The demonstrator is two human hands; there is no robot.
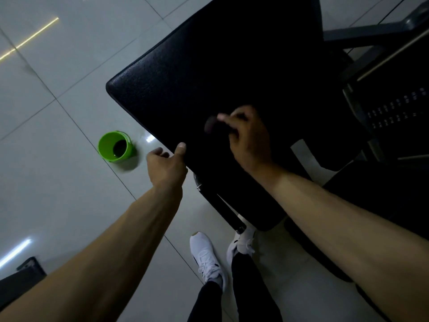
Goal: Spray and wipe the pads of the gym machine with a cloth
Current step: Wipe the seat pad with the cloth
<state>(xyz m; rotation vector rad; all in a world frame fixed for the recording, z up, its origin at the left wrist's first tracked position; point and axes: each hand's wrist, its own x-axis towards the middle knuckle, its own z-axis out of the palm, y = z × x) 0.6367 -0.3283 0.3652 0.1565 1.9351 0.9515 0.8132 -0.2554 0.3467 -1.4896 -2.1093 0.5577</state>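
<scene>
Now | left hand point(166, 165) grips pad point(209, 66) edge | right hand point(248, 135) holds dark object point(211, 125), maybe cloth

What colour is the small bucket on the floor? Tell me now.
The bucket is bright green, seen best in the head view.

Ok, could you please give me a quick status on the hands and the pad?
Left hand gripping pad edge. Right hand holds blurred dark object over pad. Green bucket on floor, apart.
</scene>
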